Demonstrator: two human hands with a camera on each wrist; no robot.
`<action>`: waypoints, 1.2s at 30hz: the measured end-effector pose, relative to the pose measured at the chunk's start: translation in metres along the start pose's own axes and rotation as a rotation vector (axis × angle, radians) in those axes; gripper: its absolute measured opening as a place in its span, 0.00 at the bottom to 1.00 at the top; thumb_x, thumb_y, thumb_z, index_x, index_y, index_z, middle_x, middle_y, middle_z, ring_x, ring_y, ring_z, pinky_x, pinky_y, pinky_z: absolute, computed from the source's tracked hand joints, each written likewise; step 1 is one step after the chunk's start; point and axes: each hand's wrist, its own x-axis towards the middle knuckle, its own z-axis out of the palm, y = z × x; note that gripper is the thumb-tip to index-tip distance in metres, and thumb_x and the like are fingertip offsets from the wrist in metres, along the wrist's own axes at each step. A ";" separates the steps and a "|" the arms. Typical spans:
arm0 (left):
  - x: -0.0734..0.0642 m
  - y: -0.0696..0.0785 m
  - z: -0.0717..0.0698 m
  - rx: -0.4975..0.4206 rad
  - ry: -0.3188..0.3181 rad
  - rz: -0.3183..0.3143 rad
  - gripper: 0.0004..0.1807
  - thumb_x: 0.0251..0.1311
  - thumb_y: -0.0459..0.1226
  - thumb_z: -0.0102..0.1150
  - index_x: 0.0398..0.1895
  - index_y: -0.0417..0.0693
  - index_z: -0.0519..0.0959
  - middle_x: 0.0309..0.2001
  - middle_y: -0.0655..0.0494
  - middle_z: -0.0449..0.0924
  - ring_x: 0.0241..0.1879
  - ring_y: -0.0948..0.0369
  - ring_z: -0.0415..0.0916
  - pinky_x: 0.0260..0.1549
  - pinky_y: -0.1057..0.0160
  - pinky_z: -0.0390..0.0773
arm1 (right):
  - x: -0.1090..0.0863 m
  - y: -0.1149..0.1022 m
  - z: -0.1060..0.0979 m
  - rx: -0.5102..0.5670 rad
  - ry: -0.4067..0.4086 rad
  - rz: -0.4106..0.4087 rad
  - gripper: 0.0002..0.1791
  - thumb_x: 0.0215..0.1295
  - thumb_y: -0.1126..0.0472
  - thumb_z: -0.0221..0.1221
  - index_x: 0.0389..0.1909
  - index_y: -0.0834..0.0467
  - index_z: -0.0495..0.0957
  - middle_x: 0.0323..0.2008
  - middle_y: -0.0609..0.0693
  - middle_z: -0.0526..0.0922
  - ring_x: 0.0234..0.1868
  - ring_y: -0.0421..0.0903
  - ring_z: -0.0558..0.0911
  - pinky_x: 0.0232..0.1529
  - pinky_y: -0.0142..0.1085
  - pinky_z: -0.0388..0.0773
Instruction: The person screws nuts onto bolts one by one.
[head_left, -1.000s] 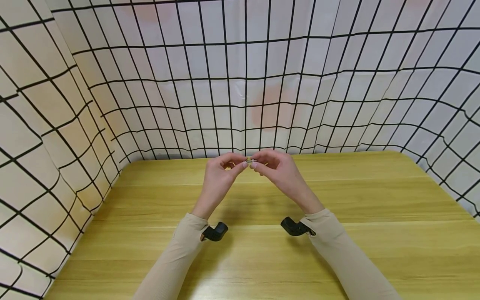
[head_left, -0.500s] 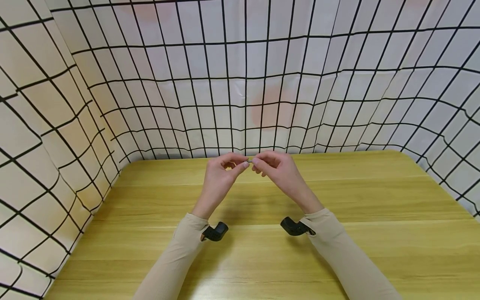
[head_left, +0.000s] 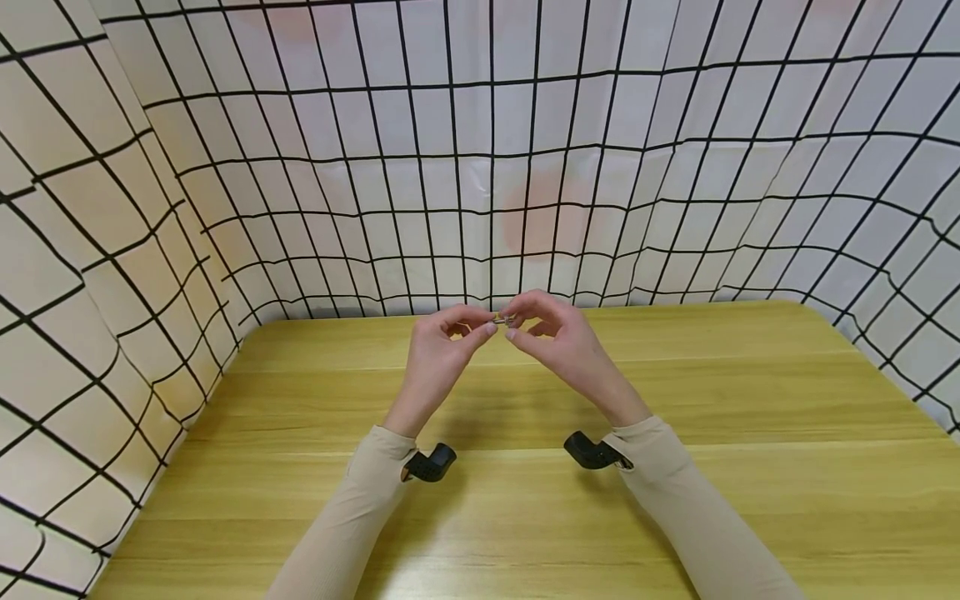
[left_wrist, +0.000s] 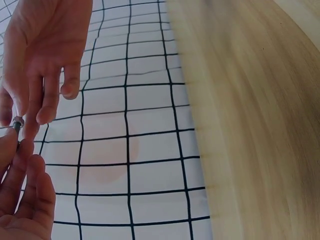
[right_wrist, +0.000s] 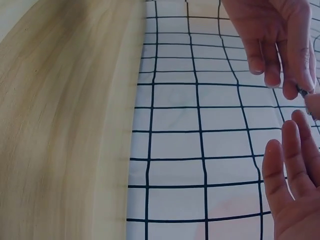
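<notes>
Moved since half a second ago: the right hand [head_left: 567,337] has loosened, its thumb and index finger parting where they were pressed together, so the end of the bolt [head_left: 500,322] now shows between them.
Unmoved: the left hand [head_left: 444,343] keeps the same place and the same pinch.
Bolt: small and metallic, lying nearly level in the head view, just below the middle of the frame, its thicker end to the right; at the left edge of the left wrist view a ridged, silvery end shows on a darker shaft.
Left fingers: thumb and index finger pinching the bolt's left end, the others curving behind.
Right fingers: thumb and index finger apart, one above and one below the bolt's right end; whether either touches it I cannot tell. In the right wrist view the other fingers are spread at the lower right.
Sleeves: beige, the left sleeve [head_left: 341,517] running to the bottom left of centre, the right sleeve [head_left: 697,508] to the bottom right.
Wrists: a black device [head_left: 432,463] at the left cuff, another black device [head_left: 590,451] at the right.
Table: the yellowish wooden table [head_left: 495,517] fills the lower half, below both hands.
Backdrop: a white sheet [head_left: 472,187] with black grid lines across the top and sides.
</notes>
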 end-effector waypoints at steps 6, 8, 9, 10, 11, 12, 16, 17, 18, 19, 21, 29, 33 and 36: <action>0.000 0.000 0.000 -0.001 -0.005 0.000 0.04 0.60 0.27 0.64 0.37 0.33 0.85 0.37 0.44 0.85 0.36 0.54 0.77 0.40 0.51 0.75 | -0.001 -0.009 0.003 0.002 -0.005 -0.023 0.07 0.67 0.71 0.59 0.44 0.64 0.78 0.44 0.60 0.80 0.46 0.49 0.78 0.48 0.52 0.76; 0.000 0.000 0.000 -0.006 -0.008 -0.002 0.04 0.60 0.27 0.65 0.37 0.33 0.85 0.36 0.44 0.84 0.36 0.53 0.77 0.40 0.50 0.75 | -0.002 -0.014 0.004 0.001 -0.003 -0.016 0.06 0.67 0.71 0.59 0.43 0.65 0.78 0.43 0.60 0.80 0.45 0.49 0.78 0.48 0.51 0.76; 0.000 0.000 0.000 -0.010 -0.010 -0.003 0.04 0.60 0.27 0.65 0.38 0.33 0.85 0.36 0.44 0.84 0.36 0.53 0.77 0.40 0.50 0.75 | -0.002 -0.014 0.004 0.000 0.000 -0.010 0.06 0.67 0.71 0.59 0.43 0.65 0.78 0.43 0.59 0.80 0.45 0.48 0.78 0.48 0.51 0.76; 0.000 0.000 0.000 -0.014 -0.012 -0.003 0.04 0.60 0.27 0.64 0.38 0.33 0.85 0.36 0.44 0.84 0.36 0.53 0.77 0.40 0.50 0.75 | -0.002 -0.014 0.004 0.000 0.003 -0.006 0.06 0.67 0.71 0.59 0.43 0.64 0.78 0.42 0.58 0.81 0.44 0.48 0.79 0.48 0.50 0.76; 0.000 0.000 0.000 -0.016 -0.013 -0.001 0.04 0.60 0.27 0.64 0.38 0.33 0.85 0.36 0.44 0.84 0.37 0.53 0.77 0.40 0.51 0.75 | -0.002 -0.014 0.004 0.001 0.007 -0.002 0.06 0.67 0.71 0.60 0.43 0.64 0.78 0.42 0.57 0.81 0.44 0.48 0.79 0.48 0.50 0.76; 0.000 0.000 0.001 -0.016 -0.014 -0.001 0.04 0.60 0.27 0.64 0.38 0.33 0.85 0.36 0.44 0.84 0.37 0.53 0.77 0.40 0.51 0.75 | -0.002 -0.014 0.004 0.001 0.008 0.001 0.06 0.67 0.70 0.60 0.43 0.64 0.78 0.42 0.57 0.81 0.44 0.48 0.79 0.48 0.49 0.76; 0.000 0.000 0.001 -0.010 -0.013 -0.001 0.04 0.61 0.27 0.64 0.38 0.33 0.85 0.36 0.44 0.84 0.37 0.53 0.77 0.39 0.54 0.75 | -0.003 -0.012 0.003 0.000 0.015 0.021 0.07 0.67 0.68 0.61 0.44 0.62 0.79 0.43 0.54 0.82 0.44 0.50 0.79 0.47 0.49 0.77; 0.000 0.000 0.001 -0.008 -0.012 -0.001 0.04 0.61 0.27 0.64 0.38 0.33 0.85 0.36 0.44 0.84 0.37 0.53 0.77 0.39 0.54 0.75 | -0.003 -0.012 0.002 -0.003 0.017 0.029 0.07 0.67 0.67 0.61 0.45 0.62 0.80 0.43 0.53 0.82 0.44 0.50 0.80 0.47 0.48 0.77; 0.000 0.000 0.001 -0.005 -0.011 -0.001 0.04 0.61 0.27 0.64 0.38 0.33 0.85 0.36 0.44 0.84 0.37 0.53 0.77 0.39 0.54 0.75 | -0.003 -0.012 0.002 -0.003 0.018 0.040 0.08 0.67 0.66 0.61 0.46 0.62 0.80 0.43 0.52 0.82 0.44 0.51 0.80 0.46 0.47 0.77; 0.000 0.001 0.001 -0.003 -0.010 -0.001 0.04 0.61 0.27 0.64 0.37 0.33 0.85 0.36 0.44 0.84 0.36 0.53 0.77 0.39 0.54 0.75 | -0.003 -0.012 0.001 -0.001 0.021 0.050 0.08 0.67 0.65 0.62 0.46 0.61 0.80 0.44 0.52 0.83 0.43 0.52 0.80 0.44 0.47 0.77; 0.000 0.001 0.001 0.003 -0.008 0.001 0.04 0.60 0.27 0.64 0.37 0.33 0.85 0.36 0.44 0.84 0.36 0.54 0.77 0.39 0.55 0.75 | -0.003 -0.012 0.000 -0.001 0.024 0.075 0.09 0.67 0.63 0.63 0.46 0.60 0.81 0.44 0.51 0.83 0.41 0.52 0.81 0.42 0.46 0.77; 0.000 0.002 0.001 0.000 -0.017 0.011 0.04 0.60 0.26 0.64 0.37 0.33 0.85 0.35 0.44 0.84 0.35 0.55 0.77 0.39 0.52 0.76 | -0.004 -0.013 0.000 0.012 0.035 0.138 0.08 0.69 0.60 0.62 0.45 0.58 0.82 0.39 0.50 0.85 0.39 0.48 0.82 0.43 0.46 0.74; 0.000 0.001 0.001 -0.003 -0.020 0.015 0.04 0.60 0.26 0.65 0.37 0.33 0.85 0.34 0.45 0.84 0.35 0.55 0.77 0.39 0.50 0.75 | -0.003 -0.011 0.000 0.011 0.039 0.130 0.08 0.70 0.60 0.60 0.43 0.60 0.83 0.39 0.52 0.85 0.41 0.49 0.81 0.41 0.44 0.75; 0.000 0.000 0.001 0.000 -0.020 0.020 0.04 0.60 0.26 0.65 0.37 0.34 0.85 0.34 0.45 0.84 0.35 0.55 0.77 0.39 0.50 0.75 | -0.003 -0.010 0.001 0.001 0.041 0.121 0.09 0.71 0.59 0.59 0.42 0.60 0.84 0.40 0.54 0.84 0.42 0.50 0.80 0.41 0.43 0.75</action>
